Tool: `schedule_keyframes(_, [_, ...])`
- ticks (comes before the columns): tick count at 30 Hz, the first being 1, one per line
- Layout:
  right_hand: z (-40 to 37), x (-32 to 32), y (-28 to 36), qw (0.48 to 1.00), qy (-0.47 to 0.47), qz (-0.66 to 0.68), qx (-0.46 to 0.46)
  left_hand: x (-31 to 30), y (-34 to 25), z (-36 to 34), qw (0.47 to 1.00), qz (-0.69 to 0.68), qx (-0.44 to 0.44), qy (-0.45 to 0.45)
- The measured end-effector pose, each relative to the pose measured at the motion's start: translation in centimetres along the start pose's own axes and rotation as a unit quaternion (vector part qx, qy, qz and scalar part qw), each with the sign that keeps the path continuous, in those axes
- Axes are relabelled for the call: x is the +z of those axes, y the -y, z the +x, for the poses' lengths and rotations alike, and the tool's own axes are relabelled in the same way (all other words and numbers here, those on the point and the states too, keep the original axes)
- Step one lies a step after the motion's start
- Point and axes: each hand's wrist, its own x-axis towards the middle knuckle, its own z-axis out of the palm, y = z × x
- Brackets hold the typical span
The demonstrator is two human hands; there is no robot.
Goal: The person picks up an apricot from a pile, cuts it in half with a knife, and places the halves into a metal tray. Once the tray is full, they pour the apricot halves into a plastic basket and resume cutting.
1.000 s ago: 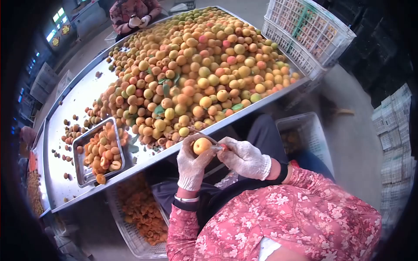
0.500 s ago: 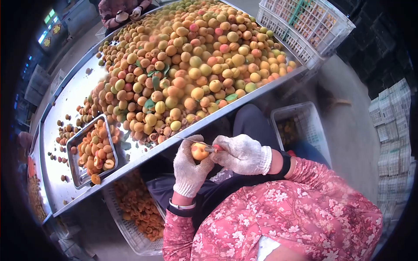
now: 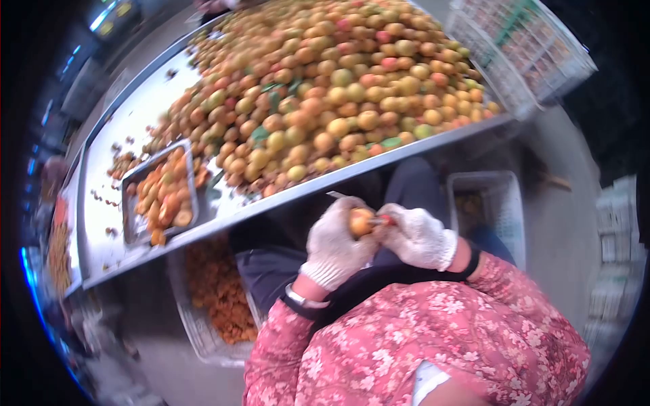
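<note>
Both my hands wear whitish knit gloves and are held together above my lap. My left hand is wrapped round a yellow-orange apricot. In my right hand is a small knife with a red handle, gripped in a pinch. Its metal meets the apricot's right side, and a thin pale metal tip shows past the left fingers. Just beyond my hands runs the front edge of a metal table, heaped with whole apricots.
A metal tray of apricot halves stands at the table's front left. Below it, a white crate holds orange pieces. Another white crate is on the floor at right. Stacked crates stand at the back right. Another person is partly visible across the table.
The view has shifted, so the table and my hands sit differently in the picture. My hands still hold the apricot and knife together; the apricot appears turned slightly.
</note>
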Motion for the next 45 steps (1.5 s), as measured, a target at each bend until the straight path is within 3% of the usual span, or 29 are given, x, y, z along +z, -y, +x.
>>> schedule_keyframes(11, [-2.0, 1.0, -0.5, 0.998, 0.041, 0.035, 0.016, 1.4, 1.4, -2.3, 0.999, 0.005, -0.033, 0.007])
schedule_keyframes(19, [-3.3, 1.6, -1.3, 0.998, 0.004, 0.049, 0.032, 1.3, 1.0, -2.3, 0.999, 0.036, 0.027, 0.01])
schedule_keyframes(23, [-3.6, 2.3, -2.2, 0.997, -0.032, 0.07, 0.014, 1.0, 0.4, -2.1, 0.999, 0.029, 0.023, 0.012])
schedule_keyframes(27, [-3.6, 1.7, -1.0, 0.998, -0.022, 0.029, 0.052, 1.0, 0.0, -2.0, 1.0, -0.024, 0.0, 0.011])
schedule_keyframes(30, [-3.7, 1.6, -0.1, 0.995, -0.021, 0.07, 0.067, 0.8, -0.5, -1.8, 0.998, -0.066, -0.019, 0.01])
schedule_keyframes(33, [-3.6, 1.4, -0.5, 0.991, -0.032, 0.124, 0.046, 0.9, -0.3, -1.7, 0.999, -0.025, -0.021, 0.024])
schedule_keyframes(37, [-3.5, 0.9, 0.0, 0.989, -0.013, 0.114, 0.093, 1.1, 0.2, -1.7, 0.999, -0.031, -0.008, 0.027])
schedule_keyframes(45, [-3.4, 1.0, -0.6, 0.996, -0.009, 0.071, 0.057, 1.2, -0.2, -1.9, 0.999, -0.009, -0.011, 0.032])
